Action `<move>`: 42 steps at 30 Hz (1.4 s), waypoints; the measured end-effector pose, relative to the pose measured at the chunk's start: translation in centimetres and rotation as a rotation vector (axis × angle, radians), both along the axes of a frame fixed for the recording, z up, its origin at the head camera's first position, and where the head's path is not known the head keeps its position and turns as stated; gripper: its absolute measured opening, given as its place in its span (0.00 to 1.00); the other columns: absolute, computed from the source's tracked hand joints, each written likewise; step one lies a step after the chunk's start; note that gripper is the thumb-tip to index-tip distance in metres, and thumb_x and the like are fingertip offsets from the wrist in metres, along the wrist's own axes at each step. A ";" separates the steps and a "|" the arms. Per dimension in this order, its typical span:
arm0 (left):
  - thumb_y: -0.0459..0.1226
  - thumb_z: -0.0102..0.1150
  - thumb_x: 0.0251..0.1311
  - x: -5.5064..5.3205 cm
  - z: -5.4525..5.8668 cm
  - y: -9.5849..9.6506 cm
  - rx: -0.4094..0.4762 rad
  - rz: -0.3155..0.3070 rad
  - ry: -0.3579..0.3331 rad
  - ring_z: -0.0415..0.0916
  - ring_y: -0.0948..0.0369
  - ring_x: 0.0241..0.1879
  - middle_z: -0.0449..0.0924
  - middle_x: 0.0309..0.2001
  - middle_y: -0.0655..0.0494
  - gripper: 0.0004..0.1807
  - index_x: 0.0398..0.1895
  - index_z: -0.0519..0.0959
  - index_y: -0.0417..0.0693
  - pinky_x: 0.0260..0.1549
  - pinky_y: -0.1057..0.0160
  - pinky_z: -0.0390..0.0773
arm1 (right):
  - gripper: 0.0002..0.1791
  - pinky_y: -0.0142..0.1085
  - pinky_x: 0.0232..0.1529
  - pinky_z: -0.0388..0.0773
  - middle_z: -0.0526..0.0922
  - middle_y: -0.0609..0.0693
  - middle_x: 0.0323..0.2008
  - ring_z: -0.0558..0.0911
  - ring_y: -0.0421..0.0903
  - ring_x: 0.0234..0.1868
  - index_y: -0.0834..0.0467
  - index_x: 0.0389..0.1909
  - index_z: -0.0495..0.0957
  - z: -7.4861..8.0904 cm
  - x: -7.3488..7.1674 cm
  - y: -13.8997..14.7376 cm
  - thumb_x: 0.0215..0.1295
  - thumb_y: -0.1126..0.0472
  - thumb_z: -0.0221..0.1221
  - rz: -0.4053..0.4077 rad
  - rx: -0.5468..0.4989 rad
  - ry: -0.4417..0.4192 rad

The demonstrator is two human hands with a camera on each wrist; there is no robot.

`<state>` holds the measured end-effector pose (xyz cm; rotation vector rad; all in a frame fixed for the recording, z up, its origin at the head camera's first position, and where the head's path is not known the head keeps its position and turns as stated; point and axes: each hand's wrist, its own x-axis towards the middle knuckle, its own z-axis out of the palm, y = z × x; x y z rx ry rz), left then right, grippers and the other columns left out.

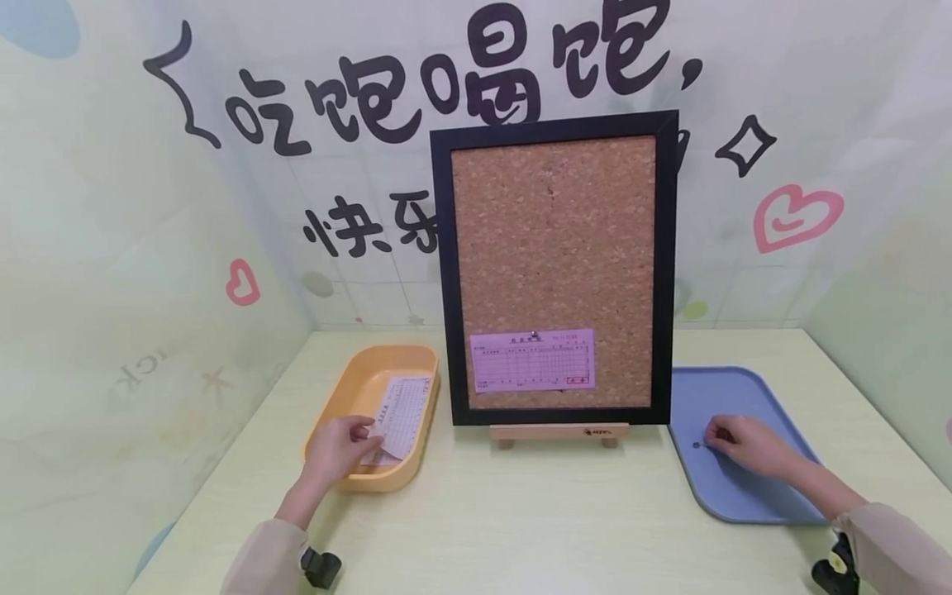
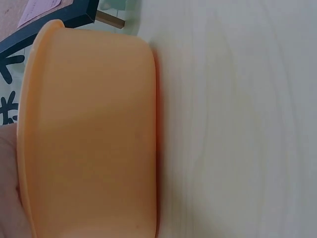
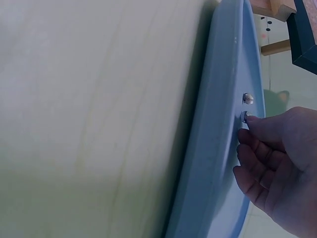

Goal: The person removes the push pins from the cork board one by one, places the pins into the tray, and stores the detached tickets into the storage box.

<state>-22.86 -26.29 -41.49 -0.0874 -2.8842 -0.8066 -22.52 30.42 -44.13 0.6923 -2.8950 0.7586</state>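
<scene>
My left hand point(image 1: 338, 450) reaches into the orange tray point(image 1: 430, 430) and pinches the corner of a printed paper slip point(image 1: 405, 413), which bends up at that end. In the left wrist view the tray wall point(image 2: 94, 129) hides most of that hand. On the right, my right hand point(image 1: 751, 446) is low over the blue tray point(image 1: 773, 500). Its thumb and fingertips pinch a small silver pushpin point(image 3: 244, 117). A second pushpin point(image 3: 248, 98) lies close beside it on the tray.
A black-framed corkboard point(image 1: 554, 240) leans on a small wooden easel point(image 1: 559, 431) between the trays. One pink printed slip point(image 1: 531, 364) is pinned low on the cork by a pushpin point(image 1: 534, 335). Behind stands a printed backdrop point(image 1: 357, 289).
</scene>
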 end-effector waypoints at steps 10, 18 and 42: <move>0.37 0.67 0.46 0.0 0.3 0.0 -0.008 0.020 -0.047 0.68 0.62 0.21 0.76 0.22 0.55 0.19 0.40 0.79 0.32 0.21 0.67 0.69 | 0.05 0.31 0.24 0.70 0.75 0.42 0.22 0.68 0.32 0.24 0.60 0.23 0.75 0.1 -0.2 0.1 0.53 0.72 0.58 0.013 0.020 0.002; 0.39 0.67 0.46 0.4 0.1 -0.2 -0.013 0.028 -0.057 0.65 0.63 0.16 0.71 0.17 0.57 0.21 0.42 0.78 0.34 0.15 0.68 0.63 | 0.04 0.31 0.25 0.71 0.76 0.42 0.23 0.71 0.33 0.24 0.60 0.24 0.76 0.4 -0.3 0.0 0.53 0.71 0.59 -0.009 0.025 0.013; 0.40 0.66 0.48 -0.6 2.3 7.3 0.070 -0.167 0.344 0.75 0.58 0.37 0.77 0.42 0.51 0.24 0.50 0.74 0.43 0.33 0.59 0.77 | 0.04 0.29 0.23 0.71 0.77 0.42 0.23 0.70 0.32 0.22 0.58 0.28 0.77 7.3 -0.9 -4.6 0.54 0.70 0.58 0.069 0.090 0.253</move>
